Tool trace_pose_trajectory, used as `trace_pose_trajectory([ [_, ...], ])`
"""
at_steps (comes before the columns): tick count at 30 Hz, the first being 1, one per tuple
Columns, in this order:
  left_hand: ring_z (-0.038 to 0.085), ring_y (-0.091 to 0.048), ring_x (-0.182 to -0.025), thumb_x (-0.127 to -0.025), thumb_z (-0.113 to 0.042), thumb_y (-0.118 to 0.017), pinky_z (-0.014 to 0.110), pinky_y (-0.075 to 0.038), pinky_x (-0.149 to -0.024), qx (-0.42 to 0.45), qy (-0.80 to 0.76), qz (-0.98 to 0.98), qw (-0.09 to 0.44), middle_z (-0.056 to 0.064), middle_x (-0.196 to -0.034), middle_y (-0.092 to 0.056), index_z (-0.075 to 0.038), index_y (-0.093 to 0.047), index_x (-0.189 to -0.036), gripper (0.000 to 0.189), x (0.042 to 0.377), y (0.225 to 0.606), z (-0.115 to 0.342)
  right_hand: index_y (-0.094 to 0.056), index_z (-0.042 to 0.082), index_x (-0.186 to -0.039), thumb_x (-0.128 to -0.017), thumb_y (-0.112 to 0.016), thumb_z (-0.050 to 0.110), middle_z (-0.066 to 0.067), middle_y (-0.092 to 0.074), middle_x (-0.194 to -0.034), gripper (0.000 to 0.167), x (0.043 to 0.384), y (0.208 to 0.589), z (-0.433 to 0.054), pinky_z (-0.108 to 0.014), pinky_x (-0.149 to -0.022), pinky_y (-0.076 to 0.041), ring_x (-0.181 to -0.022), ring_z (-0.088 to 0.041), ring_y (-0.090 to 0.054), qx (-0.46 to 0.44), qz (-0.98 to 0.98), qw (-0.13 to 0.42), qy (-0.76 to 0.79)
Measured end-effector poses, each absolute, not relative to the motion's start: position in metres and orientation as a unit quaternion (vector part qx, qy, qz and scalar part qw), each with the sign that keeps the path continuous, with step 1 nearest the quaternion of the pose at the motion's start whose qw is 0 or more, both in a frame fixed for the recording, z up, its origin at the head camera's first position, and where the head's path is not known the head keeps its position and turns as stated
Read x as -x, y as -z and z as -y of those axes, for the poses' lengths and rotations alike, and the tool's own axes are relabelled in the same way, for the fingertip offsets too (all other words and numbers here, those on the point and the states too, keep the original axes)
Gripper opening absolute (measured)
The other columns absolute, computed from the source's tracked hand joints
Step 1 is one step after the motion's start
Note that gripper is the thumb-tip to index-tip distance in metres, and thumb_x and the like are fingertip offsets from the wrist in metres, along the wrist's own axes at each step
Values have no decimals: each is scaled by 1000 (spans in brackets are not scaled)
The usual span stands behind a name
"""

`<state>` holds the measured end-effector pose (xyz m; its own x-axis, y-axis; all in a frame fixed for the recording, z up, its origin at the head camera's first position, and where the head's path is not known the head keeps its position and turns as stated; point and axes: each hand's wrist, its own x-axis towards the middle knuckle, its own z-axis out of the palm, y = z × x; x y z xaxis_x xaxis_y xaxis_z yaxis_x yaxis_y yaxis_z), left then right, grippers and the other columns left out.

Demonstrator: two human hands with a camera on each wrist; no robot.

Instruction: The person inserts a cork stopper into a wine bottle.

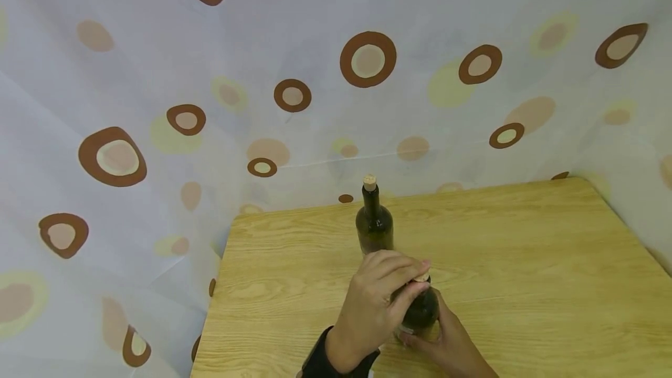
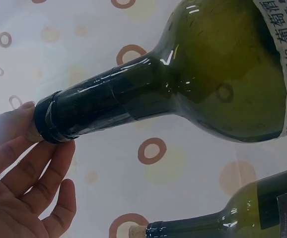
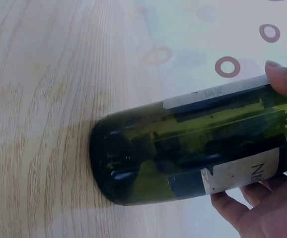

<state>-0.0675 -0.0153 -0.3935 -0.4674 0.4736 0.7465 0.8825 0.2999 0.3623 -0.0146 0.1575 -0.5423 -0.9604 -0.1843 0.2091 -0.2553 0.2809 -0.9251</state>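
A dark green wine bottle [image 1: 422, 312] stands on the table at the front, its base on the wood in the right wrist view. My right hand [image 1: 454, 346] grips its body, with the thumb on one side and the fingers [image 3: 230, 210] on the other near a pale label [image 3: 243, 171]. At the mouth, my left hand [image 1: 373, 299] pinches a cork [image 1: 422, 277] between thumb and fingers. The left wrist view shows the bottle's neck [image 2: 113, 96]; the fingers mostly hide the cork there, so its depth in the neck is unclear.
Just behind stands a second green bottle [image 1: 374, 226], with a cork [image 1: 370, 183] in its mouth. Both bottles are on a wood-grain table [image 1: 525, 261]. A white curtain with brown and yellow ovals [image 1: 315, 34] hangs behind the table and along its sides.
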Motion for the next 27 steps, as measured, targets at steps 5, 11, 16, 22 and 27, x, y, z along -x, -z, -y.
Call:
trace_pose_trajectory([
  [5,11,-67,-101,-93,-15,-72,21,-47,-96,440,382,774,250,1,-108,-74,-6,-74,-115,24,63,393,17,-28,11,-154,-88,-79,27,-15,-42,-154,85,12,540,-157,-57,-102,-45,-134,-32,-48,-101,805,-16,-584],
  [11,12,-68,-101,-95,-10,-70,19,-50,-94,430,408,773,226,5,-112,-74,-5,-71,-118,24,56,400,20,-25,9,-155,-86,-81,30,-19,-34,-159,91,5,546,-149,-68,-106,-35,-140,-46,-38,-73,809,-31,-582],
  [16,12,-69,-98,-94,-12,-72,20,-52,-89,416,425,780,194,4,-108,-74,-6,-74,-112,19,53,392,23,-24,13,-156,-84,-82,35,-16,-33,-160,94,2,544,-144,-69,-108,-32,-141,-45,-38,-58,809,-42,-584],
  [22,12,-70,-98,-94,-19,-73,19,-53,-87,413,416,801,122,3,-107,-75,-7,-75,-109,19,54,370,27,-25,17,-156,-83,-83,38,-17,-38,-157,96,1,536,-145,-70,-107,-34,-139,-45,-41,-51,826,-33,-561],
  [27,14,-65,-111,-96,-22,-71,25,-53,-94,406,429,802,84,4,-121,-70,-8,-69,-125,32,51,366,34,-19,25,-158,-82,-84,39,-13,-38,-157,101,-1,525,-152,-64,-105,-40,-136,-39,-46,-79,841,-16,-535],
])
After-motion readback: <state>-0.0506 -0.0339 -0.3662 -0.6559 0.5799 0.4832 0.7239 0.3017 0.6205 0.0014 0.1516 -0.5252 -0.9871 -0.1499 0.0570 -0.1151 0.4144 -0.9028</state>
